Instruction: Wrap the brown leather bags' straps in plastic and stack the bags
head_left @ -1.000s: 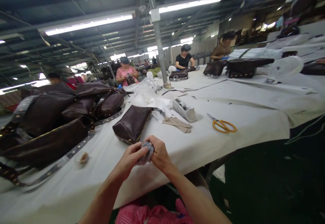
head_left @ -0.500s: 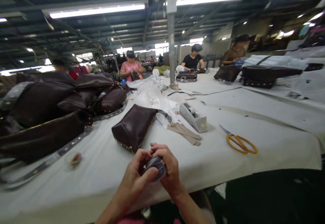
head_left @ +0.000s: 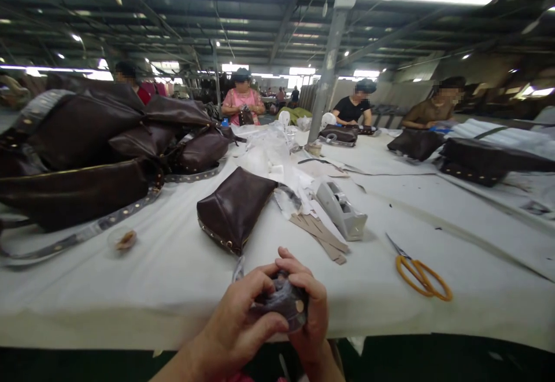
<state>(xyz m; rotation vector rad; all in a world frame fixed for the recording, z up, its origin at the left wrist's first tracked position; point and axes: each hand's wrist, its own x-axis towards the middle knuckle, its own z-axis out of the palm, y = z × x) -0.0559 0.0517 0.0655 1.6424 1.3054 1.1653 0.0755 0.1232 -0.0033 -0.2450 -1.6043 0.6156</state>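
Both my hands are closed around a dark coiled strap (head_left: 286, 306) wrapped in clear film, with one round metal stud showing. My left hand (head_left: 243, 310) grips it from the left, thumb along its near side. From the right, my right hand (head_left: 315, 304) curls its fingers over the far side. A strip of clear film rises from the hands toward a dark brown leather bag (head_left: 236, 206), which lies just beyond them with studs along its lower edge. Part of the coil is hidden by my fingers.
Yellow-handled scissors (head_left: 422, 275) lie at right. A grey tape dispenser (head_left: 341, 211) stands beside brown strips (head_left: 318, 233). Brown bags (head_left: 82, 133) are piled at left, near a small clear round item (head_left: 122, 241). Several people work across the white-covered table (head_left: 377, 289).
My view has shifted, so the table things sit further right. The coil has turned in my hands, and its stud now faces me. Both hands still hold it.
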